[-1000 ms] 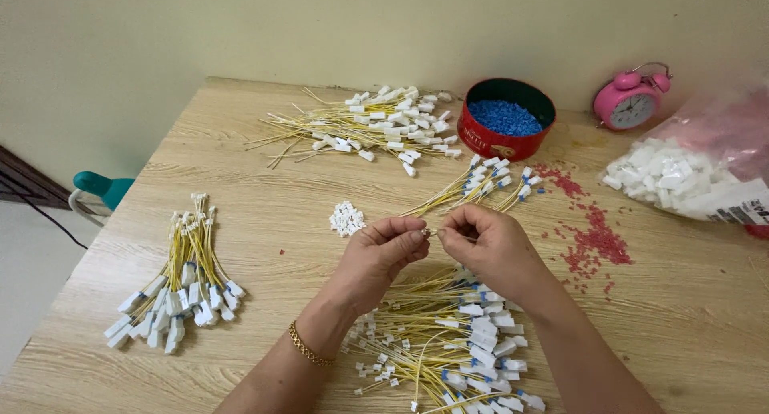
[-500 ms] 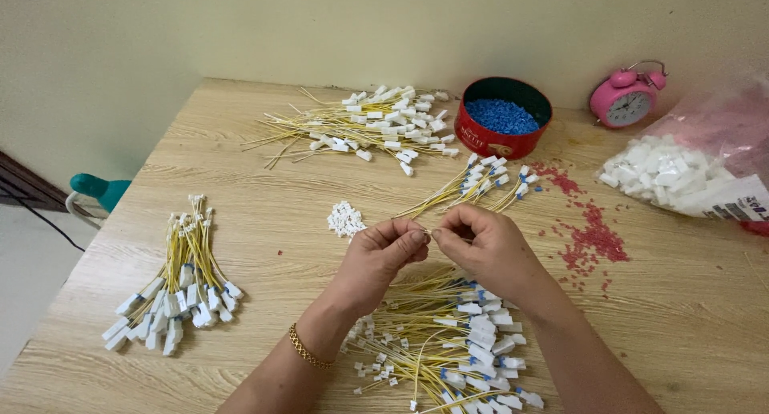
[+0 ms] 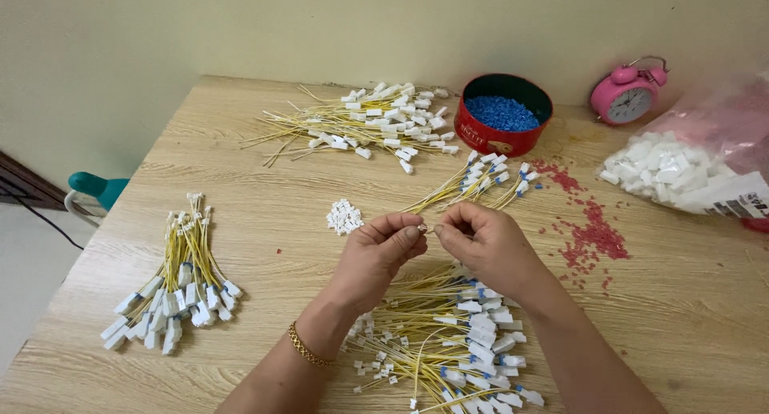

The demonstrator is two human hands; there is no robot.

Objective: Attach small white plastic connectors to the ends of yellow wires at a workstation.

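Note:
My left hand [image 3: 376,254] and my right hand [image 3: 485,246] meet above the middle of the wooden table [image 3: 264,246], fingertips pinched together on a thin yellow wire end with a tiny white piece between them. Under my wrists lies a loose heap of yellow wires with white and blue connectors [image 3: 456,342]. A small pile of tiny white plastic pieces [image 3: 344,216] sits just left of my left hand. A short bunch of wires with blue-tipped connectors [image 3: 481,182] lies just beyond my fingers.
A bundle of yellow wires with white connectors [image 3: 172,286] lies at the left. Another pile [image 3: 368,126] lies at the back. A red tin of blue pellets [image 3: 503,114], a pink alarm clock [image 3: 629,94], scattered red pellets [image 3: 593,234] and a plastic bag of white parts [image 3: 681,170] are at the right.
My fingertips have shifted slightly while staying pinched together over the same spot. Nothing else on the table has moved.

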